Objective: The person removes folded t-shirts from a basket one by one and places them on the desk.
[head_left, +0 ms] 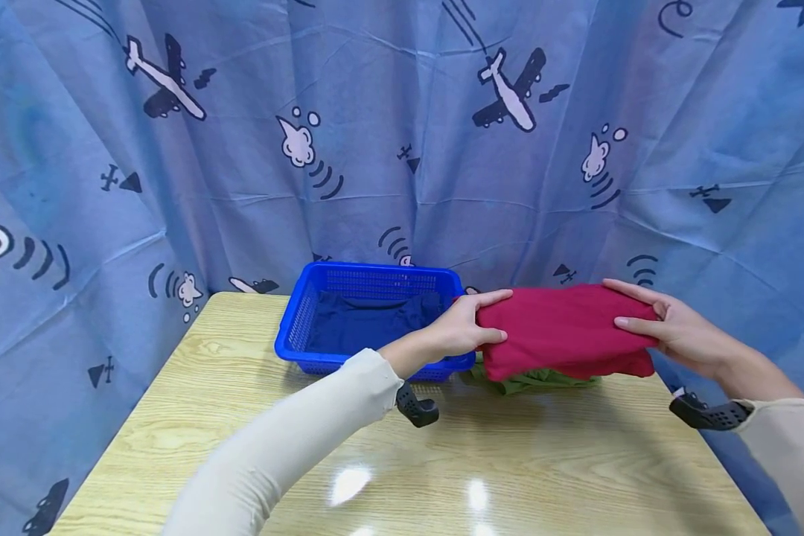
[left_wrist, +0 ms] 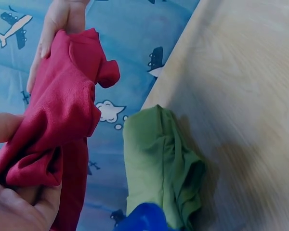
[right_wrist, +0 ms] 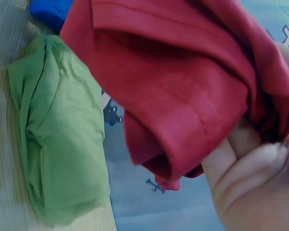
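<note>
A folded red garment (head_left: 563, 327) hangs in the air above the right part of the table, stretched between both hands. My left hand (head_left: 457, 326) grips its left end, thumb on the near face. The right hand (head_left: 690, 336) holds the other end, with fingers tucked under the folds in the right wrist view. Beneath it lies a folded green garment (right_wrist: 70, 139), mostly hidden behind the red one in the head view. To the left stands a blue plastic basket (head_left: 465, 362) with a folded navy garment (head_left: 368, 327) inside.
The light wood table (head_left: 241, 417) ends at the back against a blue curtain (head_left: 241, 149) printed with airplanes. The left forearm passes in front of the basket's near right corner. A black strap (head_left: 417, 406) sits on the left wrist, another (head_left: 710, 413) on the right.
</note>
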### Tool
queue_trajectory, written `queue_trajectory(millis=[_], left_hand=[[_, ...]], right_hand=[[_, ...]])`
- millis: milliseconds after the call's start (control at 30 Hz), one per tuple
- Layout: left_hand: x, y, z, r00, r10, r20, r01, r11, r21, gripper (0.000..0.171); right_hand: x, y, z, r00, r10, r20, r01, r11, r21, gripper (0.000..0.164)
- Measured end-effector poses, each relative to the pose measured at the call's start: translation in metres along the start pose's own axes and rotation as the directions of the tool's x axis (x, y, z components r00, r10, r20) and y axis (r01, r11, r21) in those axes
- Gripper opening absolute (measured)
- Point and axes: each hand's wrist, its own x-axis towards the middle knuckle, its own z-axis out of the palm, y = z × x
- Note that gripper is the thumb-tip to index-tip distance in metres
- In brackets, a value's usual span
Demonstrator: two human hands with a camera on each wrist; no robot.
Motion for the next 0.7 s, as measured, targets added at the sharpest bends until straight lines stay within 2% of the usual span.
queue_trajectory(millis=[300, 700], left_hand=[[0.010, -0.006, 0.024, 0.999, -0.035, 0.026, 0.037, 0.995, -0.091, 0.071], [0.015, -0.013, 0.048, 0.998, -0.047, 0.032, 0.049, 0.997, -0.057, 0.068]], right_hand=[[-0.016, 0.005, -0.015, 0.996, 0.058, -0.072, -0.069, 0.983, -0.171, 0.066], [-0.035, 0.024, -0.030, 0.988, 0.084, -0.128, -0.115, 0.959, -0.259, 0.066]])
